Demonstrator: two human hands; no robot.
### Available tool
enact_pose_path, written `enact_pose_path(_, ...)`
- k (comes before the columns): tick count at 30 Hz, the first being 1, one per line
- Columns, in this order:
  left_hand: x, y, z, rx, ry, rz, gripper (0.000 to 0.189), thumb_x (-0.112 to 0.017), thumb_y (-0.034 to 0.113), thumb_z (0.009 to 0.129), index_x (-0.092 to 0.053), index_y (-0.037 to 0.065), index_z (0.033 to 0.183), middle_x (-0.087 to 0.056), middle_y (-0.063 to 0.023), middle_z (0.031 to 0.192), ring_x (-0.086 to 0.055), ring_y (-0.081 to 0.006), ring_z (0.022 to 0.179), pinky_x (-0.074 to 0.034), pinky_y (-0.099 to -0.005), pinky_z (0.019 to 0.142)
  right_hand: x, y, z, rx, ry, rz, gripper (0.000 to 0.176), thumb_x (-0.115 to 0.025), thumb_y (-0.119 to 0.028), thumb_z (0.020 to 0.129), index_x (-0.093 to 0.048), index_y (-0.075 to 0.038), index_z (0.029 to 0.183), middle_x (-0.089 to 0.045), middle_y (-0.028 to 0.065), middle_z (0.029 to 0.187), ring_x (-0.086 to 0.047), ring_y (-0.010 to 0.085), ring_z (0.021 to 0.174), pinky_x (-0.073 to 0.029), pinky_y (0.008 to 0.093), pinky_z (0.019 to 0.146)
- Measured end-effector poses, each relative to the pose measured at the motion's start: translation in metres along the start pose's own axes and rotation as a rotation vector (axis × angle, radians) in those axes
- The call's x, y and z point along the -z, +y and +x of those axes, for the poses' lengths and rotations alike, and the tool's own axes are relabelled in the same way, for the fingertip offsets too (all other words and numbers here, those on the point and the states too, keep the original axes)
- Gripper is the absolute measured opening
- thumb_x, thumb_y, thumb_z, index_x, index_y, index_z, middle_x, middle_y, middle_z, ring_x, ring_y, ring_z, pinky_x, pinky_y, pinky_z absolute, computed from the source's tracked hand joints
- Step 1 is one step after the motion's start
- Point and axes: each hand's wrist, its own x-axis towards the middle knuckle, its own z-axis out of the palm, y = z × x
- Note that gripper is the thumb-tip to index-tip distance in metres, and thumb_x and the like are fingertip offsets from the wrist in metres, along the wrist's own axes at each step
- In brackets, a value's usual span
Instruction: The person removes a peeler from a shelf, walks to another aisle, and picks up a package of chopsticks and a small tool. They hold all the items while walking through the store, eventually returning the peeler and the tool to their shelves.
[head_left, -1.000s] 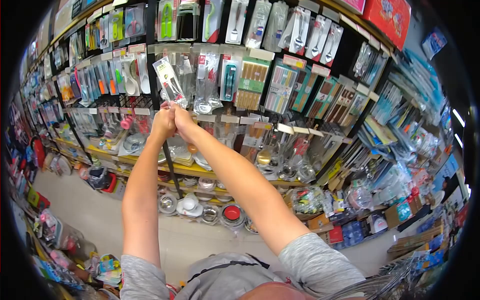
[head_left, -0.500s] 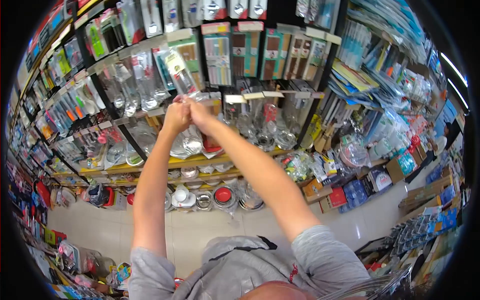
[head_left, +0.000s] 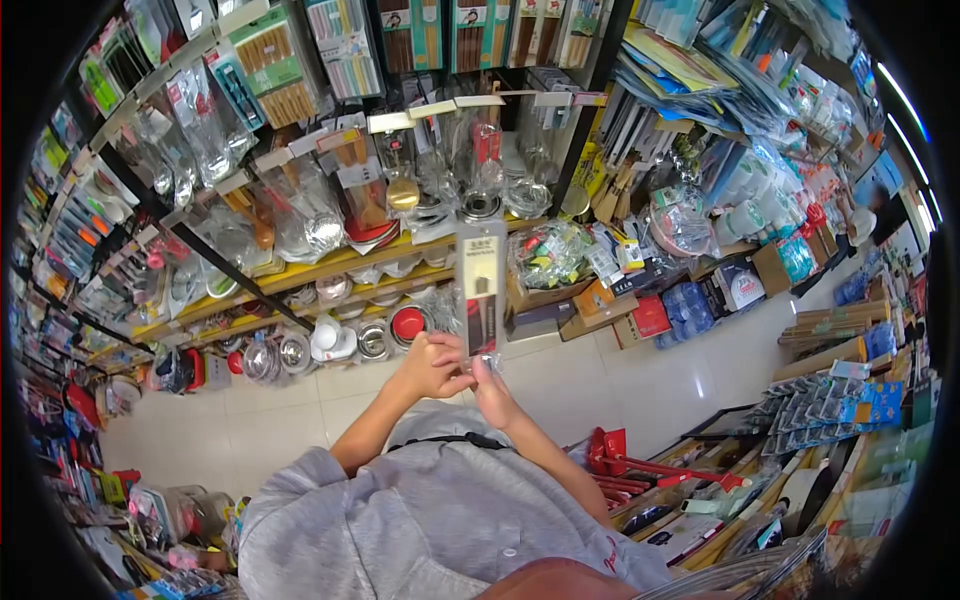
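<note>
A long clear plastic package [head_left: 482, 290] stands up from my hands, with a cream label in its upper half and something dark and reddish in the lower half; its exact kind I cannot make out. My right hand [head_left: 494, 395] grips its bottom end, thumb on the face turned toward me. Beside the lower left edge of the package is my left hand [head_left: 432, 366], fingers loosely bent and apart from the thumb. Both hands are in front of my chest, above the floor.
Ahead, racks hold chopstick packs [head_left: 410, 35], bagged ladles and spoons. Metal bowls and a red bowl [head_left: 408, 323] stand low by the floor. Boxes, including a red box [head_left: 650, 316], line the right side. Red-handled tools [head_left: 640, 465] lie on a shelf behind my right arm.
My hands have come down and back from the hanging packs to in front of my chest, bringing a package along. The left hand's fingers have loosened. The view has shifted right and downward.
</note>
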Motion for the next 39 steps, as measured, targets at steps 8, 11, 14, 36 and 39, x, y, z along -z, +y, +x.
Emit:
enact_pose_path(8, 0.043, 0.014, -0.019, 0.118, 0.118, 0.147, 0.037, -0.068, 0.048, 0.067, -0.056, 0.015, 0.056, -0.054, -0.0033, 0.057, -0.050, -0.0264, 0.047, -0.037, -0.0377, 0.044, -0.032, -0.020, 0.027, 0.119, -0.249, -0.076, 0.053, -0.020, -0.032, 0.106, -0.059, 0.001, 0.118, -0.051, 0.0156, 0.134, -0.042, 0.0286, 0.131, -0.028, 0.0369, 0.111)
enact_pose_path(11, 0.040, 0.015, -0.064, 0.227, 0.094, 0.123, 0.035, -0.065, 0.044, 0.060, -0.069, 0.011, 0.073, -0.068, -0.0078, 0.080, -0.061, -0.0292, 0.063, -0.043, -0.0396, 0.059, -0.038, 0.007, 0.025, 0.175, -0.376, -0.213, 0.050, -0.021, -0.028, 0.105, -0.057, 0.001, 0.122, -0.054, 0.0176, 0.130, -0.045, 0.0305, 0.129, -0.031, 0.0392, 0.109)
enact_pose_path(14, 0.044, 0.022, -0.085, 0.331, 0.152, 0.046, 0.050, -0.062, 0.056, 0.071, -0.074, 0.010, 0.089, -0.072, -0.0079, 0.093, -0.067, -0.0268, 0.073, -0.047, -0.0370, 0.062, -0.050, 0.007, 0.030, 0.168, -0.488, -0.244, 0.046, -0.030, -0.028, 0.101, -0.056, 0.002, 0.123, -0.056, 0.0201, 0.126, -0.051, 0.0324, 0.121, -0.035, 0.0402, 0.104)
enact_pose_path(36, 0.099, 0.056, -0.089, 0.471, 0.203, 0.127, 0.022, -0.059, 0.036, 0.079, -0.067, 0.016, 0.077, -0.064, -0.0052, 0.072, -0.060, -0.0274, 0.057, -0.045, -0.0417, 0.048, -0.117, 0.020, 0.046, 0.184, -0.334, -0.122, 0.043, -0.026, -0.030, 0.101, -0.052, 0.002, 0.113, -0.055, 0.0286, 0.122, -0.051, 0.0430, 0.120, -0.037, 0.0573, 0.104)
enact_pose_path(39, 0.112, 0.051, -0.096, 0.373, 0.275, 0.055, 0.022, -0.059, 0.036, 0.078, -0.069, 0.016, 0.076, -0.063, -0.0052, 0.071, -0.058, -0.0273, 0.055, -0.043, -0.0419, 0.048, -0.140, 0.020, 0.051, 0.526, -0.379, -0.194, 0.051, -0.021, -0.038, 0.104, -0.051, 0.002, 0.111, -0.054, 0.0273, 0.126, -0.050, 0.0421, 0.122, -0.034, 0.0553, 0.107)
